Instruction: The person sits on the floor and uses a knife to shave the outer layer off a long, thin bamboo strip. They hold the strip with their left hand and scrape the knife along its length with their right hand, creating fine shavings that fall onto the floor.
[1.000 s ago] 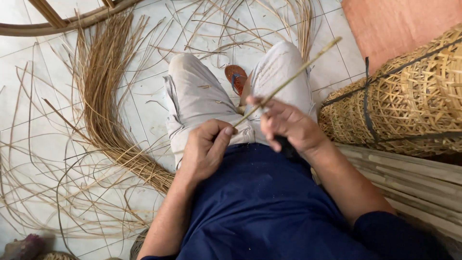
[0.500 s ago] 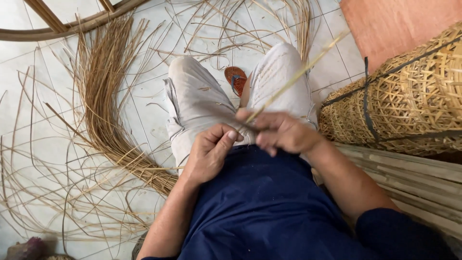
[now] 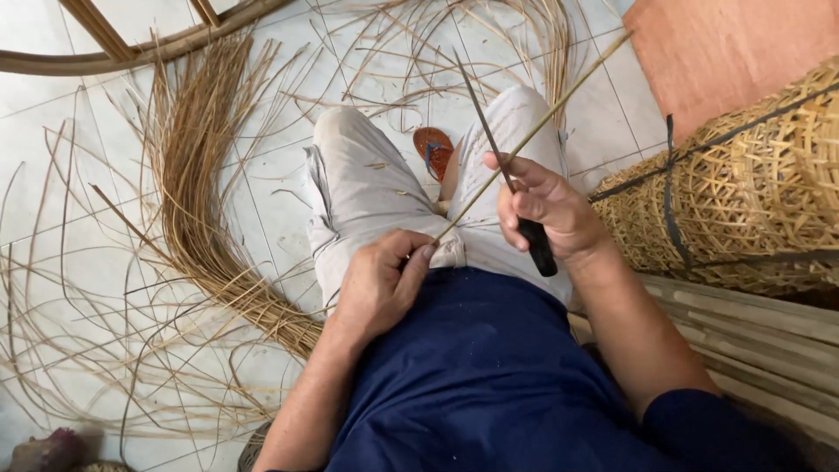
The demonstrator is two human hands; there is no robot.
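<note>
Since the earlier frame, the right hand (image 3: 546, 210) is lifting away from the lap, and the knife (image 3: 507, 183) it grips by the dark handle is now showing its thin blade pointing up and away. Left hand (image 3: 380, 284) is resting on the thigh, fingers closed, pinching the near end of a long pale cane strip (image 3: 533, 131) that is slanting up to the right, crossing the blade. Judging by this, good work is calling for a shallow blade angle, steady tension on the strip, and strokes away from the body. Loose split cane (image 3: 197, 201) is lying in stringy, fibrous curves on the smooth tiled floor (image 3: 52, 175); an open-weave basket (image 3: 752, 192) is standing at right.
</note>
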